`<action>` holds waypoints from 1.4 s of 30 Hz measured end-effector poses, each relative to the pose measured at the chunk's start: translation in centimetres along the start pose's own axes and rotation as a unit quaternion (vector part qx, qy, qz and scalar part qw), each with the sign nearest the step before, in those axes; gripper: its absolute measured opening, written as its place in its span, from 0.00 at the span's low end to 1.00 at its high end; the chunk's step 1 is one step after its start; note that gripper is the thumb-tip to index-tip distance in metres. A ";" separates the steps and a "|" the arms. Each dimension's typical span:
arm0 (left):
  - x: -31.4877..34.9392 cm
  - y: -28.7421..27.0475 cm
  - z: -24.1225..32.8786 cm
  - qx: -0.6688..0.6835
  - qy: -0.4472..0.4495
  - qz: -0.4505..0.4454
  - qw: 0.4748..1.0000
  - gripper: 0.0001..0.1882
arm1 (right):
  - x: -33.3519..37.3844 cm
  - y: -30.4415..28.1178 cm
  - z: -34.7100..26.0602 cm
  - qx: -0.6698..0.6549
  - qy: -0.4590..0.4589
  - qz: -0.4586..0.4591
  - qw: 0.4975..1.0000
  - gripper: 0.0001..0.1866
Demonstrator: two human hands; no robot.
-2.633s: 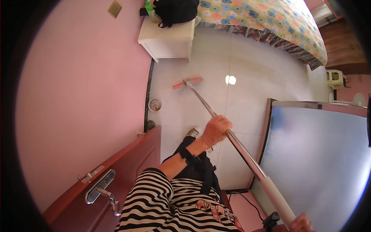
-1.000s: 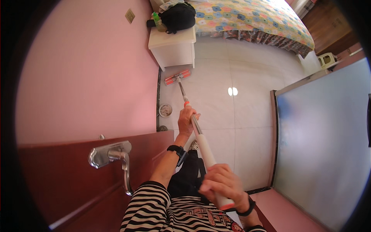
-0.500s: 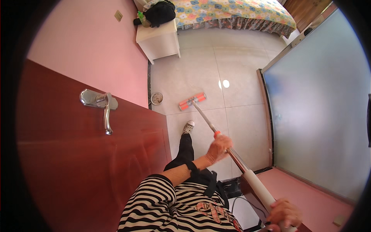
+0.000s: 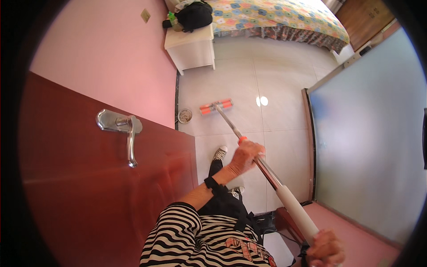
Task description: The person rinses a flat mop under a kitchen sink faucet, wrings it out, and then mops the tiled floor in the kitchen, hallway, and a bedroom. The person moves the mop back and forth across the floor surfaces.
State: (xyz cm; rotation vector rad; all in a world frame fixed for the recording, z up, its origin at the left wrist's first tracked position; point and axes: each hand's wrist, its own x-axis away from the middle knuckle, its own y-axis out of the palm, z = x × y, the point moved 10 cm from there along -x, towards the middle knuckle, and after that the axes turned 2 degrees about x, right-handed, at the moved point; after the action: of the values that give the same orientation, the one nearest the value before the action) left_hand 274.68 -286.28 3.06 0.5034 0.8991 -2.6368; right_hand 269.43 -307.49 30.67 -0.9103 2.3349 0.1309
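A: What was the left hand point(image 4: 246, 156) doing?

B: It was closed around the silver metal pole of a long mop point(image 4: 270, 175), just behind an orange plastic ring point(image 4: 242, 140).

A: And the right hand point(image 4: 326, 250)?

B: Its fingers were wrapped about the rear end of the mop's thick white sleeve point(image 4: 297, 210), nearer the body and to the right of the left hand.

A: So the mop ran between them?

B: Yes, slanting forward and leftward. Its narrow orange-and-grey head point(image 4: 216, 107) lay on the pale, glossy tiled floor point(image 4: 231, 80), ahead of the left hand and a little to its left.

A: Was anything close to that head?

B: A small round pale bowl point(image 4: 185, 116) with brownish bits inside sat just to its left, near the pink wall.

A: What else surrounded the hands?

B: Left of the left hand stood a reddish-brown wooden door point(image 4: 106, 191) with a shiny silver lever handle point(image 4: 130, 147). To that hand's right was a frosted bluish glass panel point(image 4: 369, 133). Well ahead of both hands were a white boxy nightstand point(image 4: 191, 51), bearing a black fabric bag point(image 4: 196, 17), and a bed with a flowered cover point(image 4: 284, 15).
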 end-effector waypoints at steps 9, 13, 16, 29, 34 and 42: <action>-3.1 -12.1 -23.4 -0.132 -0.090 0.141 0.977 0.12 | -6.8 13.6 20.1 0.081 0.083 -0.054 0.992 0.13; -1.4 -12.4 -30.0 -0.110 -0.184 0.119 0.969 0.13 | -6.9 18.0 23.9 0.067 0.108 -0.106 0.986 0.14; -0.4 -11.6 -28.7 -0.135 -0.180 0.142 0.964 0.13 | -6.4 17.4 24.2 0.059 0.152 -0.147 0.976 0.15; 1.7 -5.0 -17.3 -0.114 -0.195 0.202 0.953 0.12 | -5.8 8.5 16.3 0.093 0.175 -0.231 0.952 0.09; 1.5 -1.2 -13.4 -0.095 -0.173 0.151 0.969 0.12 | -3.7 4.9 13.2 0.130 0.196 -0.168 0.957 0.10; 4.3 5.4 -2.6 -0.044 -0.099 0.037 0.993 0.10 | 1.5 -1.8 4.4 0.137 0.171 -0.034 0.975 0.12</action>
State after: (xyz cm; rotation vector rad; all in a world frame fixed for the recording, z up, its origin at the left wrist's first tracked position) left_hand 273.61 -289.49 -3.52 0.2436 0.9095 -2.5141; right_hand 272.01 -308.40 26.45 -0.9277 2.5449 -0.3968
